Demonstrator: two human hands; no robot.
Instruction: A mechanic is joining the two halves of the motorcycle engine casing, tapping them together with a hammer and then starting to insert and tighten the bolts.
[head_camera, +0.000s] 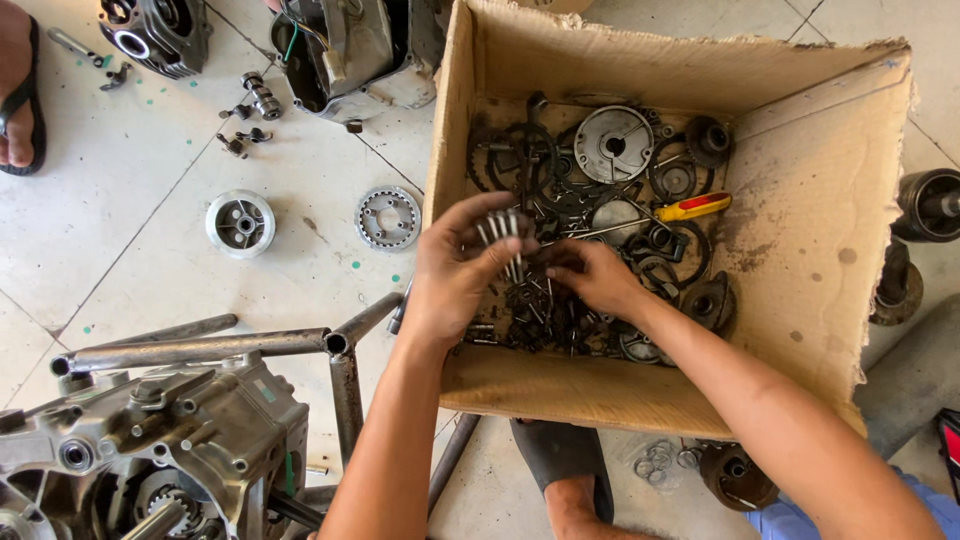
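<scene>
Pale floor tiles (150, 190), speckled with green paint dots, are carrying a spread of engine parts, and a torn cardboard box (800, 200) is sitting open on them with a heap of greasy gears, sprockets and clutch pieces in its bottom. Over the near-left part of that heap, the left hand (455, 270) is curling shut around a bundle of bolts (503, 235), whose shanks are standing roughly upright, heads fanning out above the fingers and tips pointing down toward the heap. The right hand (590, 275) is lying just beside it, to the right, fingers bent and digging into the small hardware; whether it is pinching anything I cannot tell, as the fingertips are hiding among the parts. So the bolts are sitting in the left hand, with the right close enough to touch them. A yellow-handled screwdriver (695, 207) is lying further back in the box, beyond the right hand, near a round clutch plate (612, 143). Outside, left of the box, a toothed ring (388, 217) and a small hub (240, 222) are resting apart on the tiles, and an engine crankcase (170, 440) on a tube stand is sitting below the left forearm.
</scene>
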